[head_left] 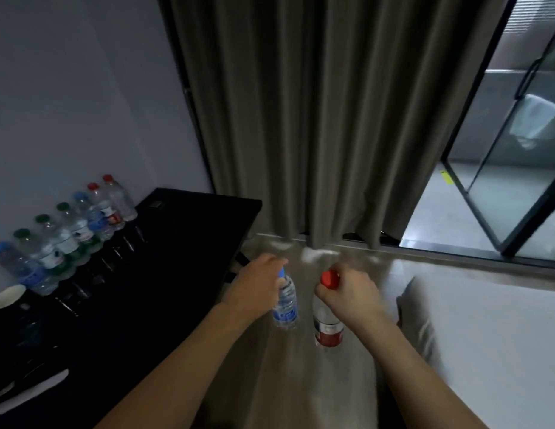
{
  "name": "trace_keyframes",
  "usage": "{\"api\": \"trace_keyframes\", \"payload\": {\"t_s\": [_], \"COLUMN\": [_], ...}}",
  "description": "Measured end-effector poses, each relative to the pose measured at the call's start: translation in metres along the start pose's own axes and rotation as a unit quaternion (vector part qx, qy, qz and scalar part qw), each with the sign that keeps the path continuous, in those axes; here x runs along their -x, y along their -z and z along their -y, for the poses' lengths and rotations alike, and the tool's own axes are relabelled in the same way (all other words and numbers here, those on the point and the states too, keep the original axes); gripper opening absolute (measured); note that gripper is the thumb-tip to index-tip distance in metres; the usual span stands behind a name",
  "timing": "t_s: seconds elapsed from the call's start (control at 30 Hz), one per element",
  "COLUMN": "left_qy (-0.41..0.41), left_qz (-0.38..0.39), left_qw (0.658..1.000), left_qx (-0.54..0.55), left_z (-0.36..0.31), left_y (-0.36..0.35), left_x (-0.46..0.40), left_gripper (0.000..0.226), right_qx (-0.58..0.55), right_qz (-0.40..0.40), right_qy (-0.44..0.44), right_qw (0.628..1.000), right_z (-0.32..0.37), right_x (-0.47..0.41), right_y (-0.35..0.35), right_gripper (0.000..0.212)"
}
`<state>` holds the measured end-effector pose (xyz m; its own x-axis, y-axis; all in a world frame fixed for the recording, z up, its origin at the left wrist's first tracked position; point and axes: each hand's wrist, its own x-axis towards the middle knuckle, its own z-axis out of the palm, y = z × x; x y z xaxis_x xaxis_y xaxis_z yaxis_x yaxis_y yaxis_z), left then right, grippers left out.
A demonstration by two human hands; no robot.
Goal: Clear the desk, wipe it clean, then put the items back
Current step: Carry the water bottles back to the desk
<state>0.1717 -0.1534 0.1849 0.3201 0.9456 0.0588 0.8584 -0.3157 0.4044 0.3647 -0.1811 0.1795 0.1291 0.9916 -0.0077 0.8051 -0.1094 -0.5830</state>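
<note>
While both hands (257,286) grip bottles (285,305), floor (301,382) separates desk (177,274) edge from bed (486,335).

Looks like a hotel room or bedroom. Black desk (183,258) on the left against a plain pale wall (68,103), with a row of small water bottles (68,230) lined along its far edge and a paper cup (8,297) at the near end. Long grey-brown curtain (316,119) in the middle, reaching the floor. Far right, glass door with a black frame (486,187), towel (533,122) hanging behind it, likely a bathroom. White bedding (486,335) near right.
</note>
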Motion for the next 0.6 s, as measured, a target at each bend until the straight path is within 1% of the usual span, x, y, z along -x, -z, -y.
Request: {"api": "trace_keyframes", "payload": {"t_s": [0.13, 0.27, 0.33, 0.43, 0.6], "left_qy": [0.064, 0.117, 0.131, 0.156, 0.228], "left_qz": [-0.037, -0.045, -0.046, -0.051, -0.106], "left_qw": [0.997, 0.992, 0.990, 0.986, 0.968], "left_qx": [0.009, -0.002, -0.002, 0.001, 0.013], "left_z": [0.044, 0.096, 0.123, 0.165, 0.230], "left_y": [0.013, 0.028, 0.034, 0.050, 0.079], "left_x": [-0.051, -0.092, -0.111, -0.134, -0.154], "left_gripper": [0.043, 0.045, 0.046, 0.046, 0.046], "right_qx": [-0.007, 0.005, 0.005, 0.001, 0.005], "right_qz": [0.037, 0.076, 0.084, 0.101, 0.161], "right_qy": [0.053, 0.114, 0.138, 0.169, 0.243], "right_qw": [0.998, 0.991, 0.987, 0.981, 0.956], "right_z": [0.026, 0.067, 0.089, 0.131, 0.199], "right_x": [-0.086, -0.162, -0.196, -0.240, -0.298], "right_y": [-0.017, -0.046, -0.060, -0.084, -0.130], "right_gripper": [0.021, 0.022, 0.022, 0.016, 0.025]}}
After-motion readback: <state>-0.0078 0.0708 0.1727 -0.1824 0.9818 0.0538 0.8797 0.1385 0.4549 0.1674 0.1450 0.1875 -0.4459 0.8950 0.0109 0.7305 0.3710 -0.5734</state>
